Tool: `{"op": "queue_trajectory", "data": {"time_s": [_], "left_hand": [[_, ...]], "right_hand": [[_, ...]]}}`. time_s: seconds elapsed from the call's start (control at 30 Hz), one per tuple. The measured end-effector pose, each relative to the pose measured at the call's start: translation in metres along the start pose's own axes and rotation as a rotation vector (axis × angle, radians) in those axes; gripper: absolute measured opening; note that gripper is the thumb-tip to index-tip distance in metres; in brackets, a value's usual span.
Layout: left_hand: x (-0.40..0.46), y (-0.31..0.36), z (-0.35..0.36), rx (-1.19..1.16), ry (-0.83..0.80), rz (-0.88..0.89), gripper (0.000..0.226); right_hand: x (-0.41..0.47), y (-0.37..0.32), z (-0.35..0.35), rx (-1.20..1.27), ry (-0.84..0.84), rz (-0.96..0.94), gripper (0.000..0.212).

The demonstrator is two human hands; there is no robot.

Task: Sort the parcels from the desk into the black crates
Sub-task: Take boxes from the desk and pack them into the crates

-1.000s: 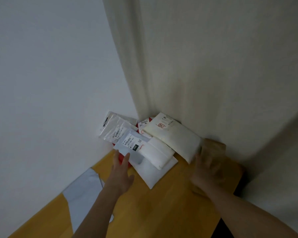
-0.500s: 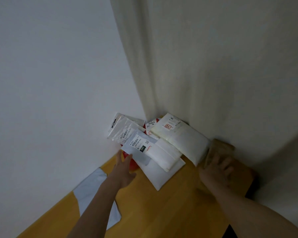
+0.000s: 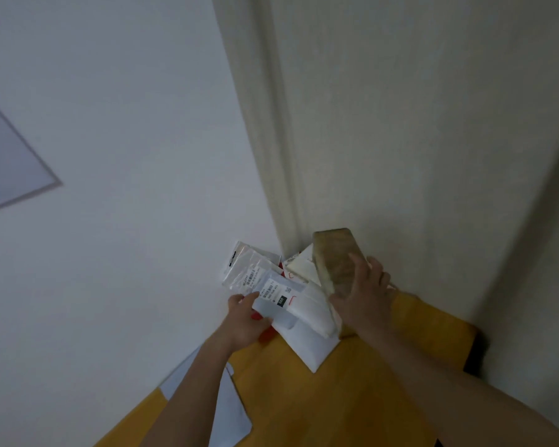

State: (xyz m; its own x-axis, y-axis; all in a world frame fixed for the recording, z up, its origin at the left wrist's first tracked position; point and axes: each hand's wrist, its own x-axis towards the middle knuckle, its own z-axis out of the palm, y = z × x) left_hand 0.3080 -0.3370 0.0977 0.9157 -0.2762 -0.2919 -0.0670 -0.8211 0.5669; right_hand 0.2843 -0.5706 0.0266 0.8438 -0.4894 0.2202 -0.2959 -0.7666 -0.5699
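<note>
A pile of parcels lies in the far corner of the yellow wooden desk (image 3: 362, 395). My right hand (image 3: 363, 298) grips a brown cardboard box (image 3: 334, 262) and holds it tilted above the pile. My left hand (image 3: 244, 319) pinches the near edge of a white labelled mailer (image 3: 279, 296), thumb on top. Clear plastic bags (image 3: 244, 269) lean against the wall behind it. A large white envelope (image 3: 307, 341) sits under the mailer, and a cream padded parcel (image 3: 299, 266) shows partly behind the box. No black crates are in view.
A white wall stands on the left and a pale curtain (image 3: 400, 140) hangs behind the pile. A grey-white flat bag (image 3: 226, 411) lies on the desk near my left forearm. A framed sheet (image 3: 4, 166) hangs on the wall at far left.
My right hand has lifted the brown box off the desk and swung it up and left over the pile. My left hand has moved forward and taken hold of the labelled mailer.
</note>
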Motion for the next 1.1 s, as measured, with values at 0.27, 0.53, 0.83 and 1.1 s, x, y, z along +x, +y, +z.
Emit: {"op": "queue_trajectory", "data": {"time_s": [0.27,0.53,0.83,1.1], "left_hand": [[-0.036,0.018,-0.033,-0.591,0.061,-0.007,0.079],[-0.062,0.012,-0.064,-1.065,0.167,0.079,0.087],[-0.087,-0.02,-0.097,-1.24,0.243,0.095,0.061],[-0.092,-0.029,-0.099,-1.345,0.243,0.096,0.041]], "right_hand": [[-0.021,-0.104,-0.028,0.33,0.209,-0.477,0.081],[-0.045,-0.172,-0.045,0.343,0.278,-0.752,0.072],[-0.032,-0.192,-0.063,0.915,-0.261,-0.451,0.039],[-0.039,-0.191,-0.061,1.234,-1.053,0.33,0.06]]}}
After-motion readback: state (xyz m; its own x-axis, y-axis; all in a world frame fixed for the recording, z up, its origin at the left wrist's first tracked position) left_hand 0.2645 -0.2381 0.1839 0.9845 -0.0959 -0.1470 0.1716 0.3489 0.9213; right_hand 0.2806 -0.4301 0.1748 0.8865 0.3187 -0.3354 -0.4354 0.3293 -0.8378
